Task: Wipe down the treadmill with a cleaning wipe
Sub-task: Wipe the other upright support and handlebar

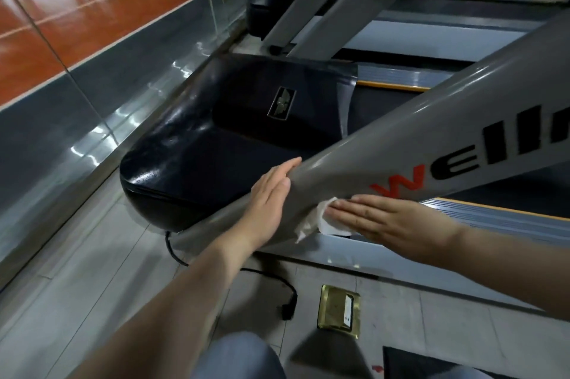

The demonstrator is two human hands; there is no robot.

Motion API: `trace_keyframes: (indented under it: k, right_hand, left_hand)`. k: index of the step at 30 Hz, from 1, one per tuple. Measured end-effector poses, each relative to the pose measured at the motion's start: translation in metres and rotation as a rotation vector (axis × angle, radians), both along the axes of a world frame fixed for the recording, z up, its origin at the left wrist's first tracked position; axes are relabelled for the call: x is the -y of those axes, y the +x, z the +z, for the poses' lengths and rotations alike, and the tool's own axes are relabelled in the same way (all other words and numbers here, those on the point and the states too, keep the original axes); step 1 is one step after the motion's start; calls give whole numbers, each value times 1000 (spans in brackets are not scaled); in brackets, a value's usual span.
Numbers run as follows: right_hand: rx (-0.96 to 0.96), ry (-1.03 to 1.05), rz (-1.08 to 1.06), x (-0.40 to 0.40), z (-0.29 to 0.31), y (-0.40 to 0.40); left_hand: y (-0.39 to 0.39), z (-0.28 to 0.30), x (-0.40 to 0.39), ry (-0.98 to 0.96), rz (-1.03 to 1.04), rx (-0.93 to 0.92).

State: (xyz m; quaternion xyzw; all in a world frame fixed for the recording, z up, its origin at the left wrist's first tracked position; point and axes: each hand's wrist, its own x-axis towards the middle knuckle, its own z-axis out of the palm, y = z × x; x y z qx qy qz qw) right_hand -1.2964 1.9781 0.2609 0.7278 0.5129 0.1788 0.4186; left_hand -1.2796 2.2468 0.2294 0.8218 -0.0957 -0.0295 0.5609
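Down near the floor, both hands work at the base of a grey post (pixel 401 144) on the treadmill (pixel 462 218). Fingers straight and together, the left hand (pixel 271 196) lies flat against the post's left side, its fingertips reaching up toward the black motor cover (pixel 216 138). Also flat with straight fingers, the right hand (pixel 382 218) presses a white wipe (pixel 320 218) against the lower edge of the post, just under the red letter of the lettering printed there. One crumpled corner of the wipe sticks out below and to the left of the fingers, hanging over the grey side rail.

A black power cord (pixel 271 273) trails from under the motor cover across the tiled floor (pixel 92 270) and ends in a plug. Just to the right of the plug, a brass floor socket (pixel 339 310) is set into the tiles. A second treadmill (pixel 308 8) stands further back, beside the red and grey tiled wall (pixel 92 23).
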Motion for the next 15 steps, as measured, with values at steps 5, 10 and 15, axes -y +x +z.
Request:
trace_keyframes:
  k: [5,10,15]
  right_hand:
    - [-2,133,38,-16,30,6]
    - [-28,328,69,-16,59,1]
    - [-64,341,114,5,49,-4]
  left_hand:
    - [1,-6,5,-83,109,36]
    - [-3,-4,9,-105,148,7]
    - [-2,-2,10,-112,136,8]
